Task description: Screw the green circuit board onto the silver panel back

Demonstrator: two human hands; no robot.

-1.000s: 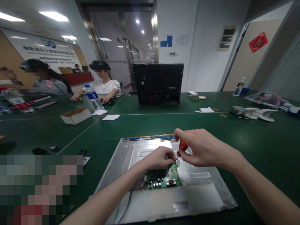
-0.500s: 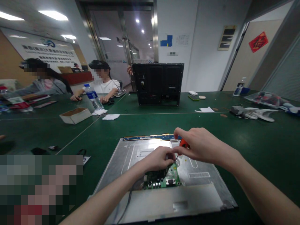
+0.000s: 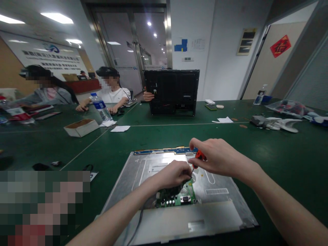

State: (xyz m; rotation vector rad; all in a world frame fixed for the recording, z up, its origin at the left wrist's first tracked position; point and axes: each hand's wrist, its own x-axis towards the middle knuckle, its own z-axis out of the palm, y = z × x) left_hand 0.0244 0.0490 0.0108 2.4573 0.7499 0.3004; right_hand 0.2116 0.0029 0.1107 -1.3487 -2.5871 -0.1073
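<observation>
A metal-backed display panel (image 3: 220,213) lies flat before me, with a green circuit board (image 3: 190,192) near its middle and a blue strip board (image 3: 164,150) along its far edge. My right hand (image 3: 217,153) is closed around the red-orange handle of a screwdriver (image 3: 200,156). Its thin shaft slants down to the board's upper right corner. There, the fingers of my left hand (image 3: 176,173) are pinched together beside the tip; what they grip is hidden. Dark wiring sits under that hand, and a cable (image 3: 138,223) trails toward me.
Across the green table a person's hand (image 3: 148,95) holds an upright black monitor frame (image 3: 174,92). Two people in headsets sit at the left. A cardboard box (image 3: 82,128), a water bottle (image 3: 101,106), paper (image 3: 120,128) and a grey-white object (image 3: 275,123) stand or lie farther off.
My right hand has shifted slightly on the screwdriver, showing more of its handle. The left hand stays at the tip. The hand on the monitor frame has moved lower along its side.
</observation>
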